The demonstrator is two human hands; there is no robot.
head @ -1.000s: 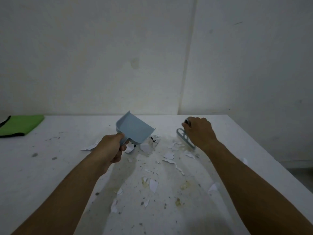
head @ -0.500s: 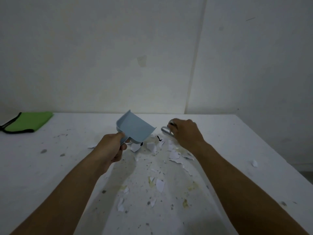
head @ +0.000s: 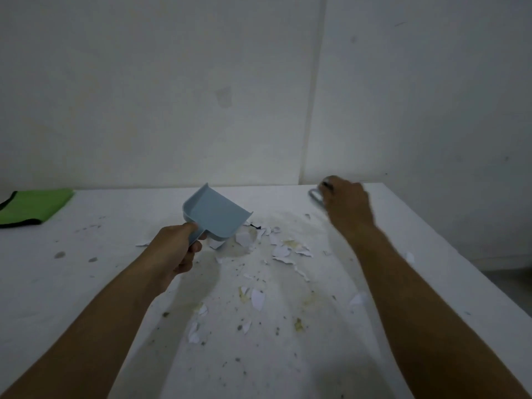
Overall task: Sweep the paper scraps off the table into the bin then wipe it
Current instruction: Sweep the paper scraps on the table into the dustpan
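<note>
My left hand [head: 175, 249] grips the handle of a light blue dustpan [head: 214, 216], tilted with its open lip low on the white table [head: 86, 283]. My right hand [head: 345, 205] holds a small grey-blue brush [head: 315, 197] near the table's far right, blurred by motion; most of the brush is hidden under the hand. Several white paper scraps [head: 280, 250] lie between the dustpan and the right arm, with more scraps [head: 257, 299] nearer to me. Dark specks and yellowish stains dot the tabletop. No bin is in view.
A green cloth [head: 31, 207] with black trim lies at the table's far left corner. A pale wall [head: 259, 82] rises directly behind the table. The table's right edge [head: 460, 254] runs diagonally, with floor beyond it.
My right hand with the brush has swung from beside the dustpan out to the far right of the table. The dustpan has stayed in about the same spot.
</note>
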